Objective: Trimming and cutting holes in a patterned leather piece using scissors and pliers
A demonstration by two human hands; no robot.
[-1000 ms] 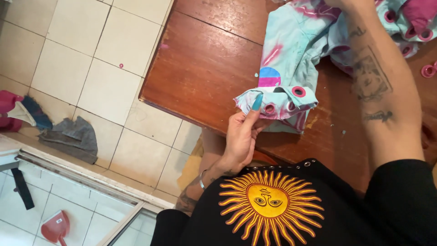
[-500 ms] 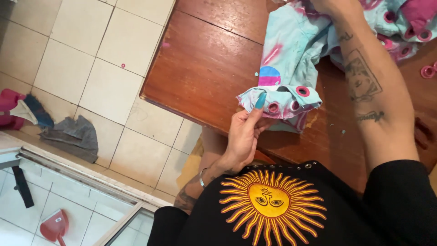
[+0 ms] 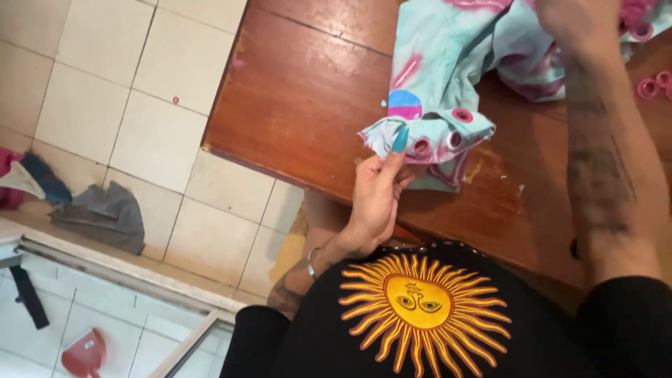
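Observation:
A light blue cloth (image 3: 434, 63) with pink patterns and pink eyelet rings lies bunched on a brown wooden table (image 3: 301, 105). My left hand (image 3: 378, 196), with teal nails, pinches the cloth's gathered near corner at the table's front edge. My tattooed right forearm reaches across the table on the right, blurred by motion. My right hand (image 3: 560, 17) rests on the cloth at the top edge of the view, mostly cut off, so its grip is unclear.
Loose pink rings (image 3: 647, 87) lie on the table at the far right. Left of the table is a tiled floor with a grey rag (image 3: 105, 213) and other cloths. A red dustpan (image 3: 84, 353) sits beyond a white door track (image 3: 126, 273).
My right arm has swung further along the cloth and is now blurred. The left hand keeps hold of the same gathered corner, which has shifted little.

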